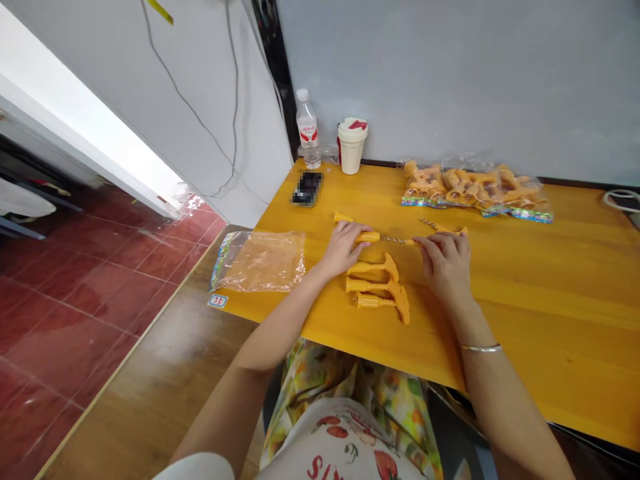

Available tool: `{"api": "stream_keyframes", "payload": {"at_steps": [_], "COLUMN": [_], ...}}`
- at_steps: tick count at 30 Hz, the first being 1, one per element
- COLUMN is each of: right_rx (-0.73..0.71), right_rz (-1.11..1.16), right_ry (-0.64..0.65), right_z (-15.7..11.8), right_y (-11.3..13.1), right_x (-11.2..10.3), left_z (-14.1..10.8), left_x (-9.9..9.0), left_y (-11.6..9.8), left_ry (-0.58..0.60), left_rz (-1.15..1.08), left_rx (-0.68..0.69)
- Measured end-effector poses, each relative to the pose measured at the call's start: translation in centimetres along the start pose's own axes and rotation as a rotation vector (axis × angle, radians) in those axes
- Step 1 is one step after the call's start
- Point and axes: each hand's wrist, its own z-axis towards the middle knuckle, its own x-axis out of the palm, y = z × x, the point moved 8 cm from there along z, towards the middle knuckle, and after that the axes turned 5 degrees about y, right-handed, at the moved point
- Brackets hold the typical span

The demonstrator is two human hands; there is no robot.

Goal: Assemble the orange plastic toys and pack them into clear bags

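My left hand point(345, 248) is closed round a ribbed yellow sleeve point(369, 237), whose end sticks out to the right. My right hand point(447, 261) grips a yellow corkscrew point(395, 239) by its handle, mostly hidden by the fingers. Its metal spiral points left at the sleeve's open end, a small gap apart. Just below my hands lie several yellow corkscrews point(373, 287) with sleeves on and T-shaped handles to the right. Another corkscrew point(437, 228) with a bare spiral lies behind my right hand. Beyond my left hand a further yellow piece point(343, 217) rests on the table.
On the wooden table point(525, 300), a clear plastic bag point(265, 261) lies at the left. Bagged yellow corkscrews point(475, 189) line the back. A phone point(307, 188), a water bottle point(308, 133) and a lidded cup point(352, 148) stand or lie at the back left.
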Motion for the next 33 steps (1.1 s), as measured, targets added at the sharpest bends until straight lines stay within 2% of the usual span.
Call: {"api": "stream_keyframes", "payload": {"at_steps": [7,13,18,22,25,27,30,33], "right_rx": [-0.027,-0.114,-0.213,-0.296,-0.286,-0.251,-0.196,-0.141], "right_rz": [-0.011,0.043,0.126,0.159,0.181,0.234,0.329,0.43], "right_ry": [0.017,0.072,0.12,0.209,0.206,0.163,0.114,0.091], "right_z": [-0.1,0.1,0.1,-0.3,-0.5,-0.4,-0.3,-0.1], "right_y": [0.7,2.6,3.9,4.4,4.1,3.7,3.3,3.4], "right_x": [-0.1,0.3,0.3,0.7,0.9,1.0,0.9,0.8], "left_z": [-0.3,-0.4,-0.4,-0.7,-0.8,-0.8,-0.9,-1.2], "left_x": [0.7,1.6,0.9,0.7,1.2,1.4,1.2,0.6], "left_y": [-0.5,-1.8,-2.3,-3.3,-3.7,-3.4,-2.9,-3.7], "left_ry": [0.021,0.064,0.035,0.09,0.141,0.141,0.094,0.032], "left_rz": [0.003,-0.057,-0.055,0.034,0.059,0.04,-0.036,-0.123], "left_rx": [-0.004,0.119,0.172,0.231,0.267,0.244,0.198,0.22]}}
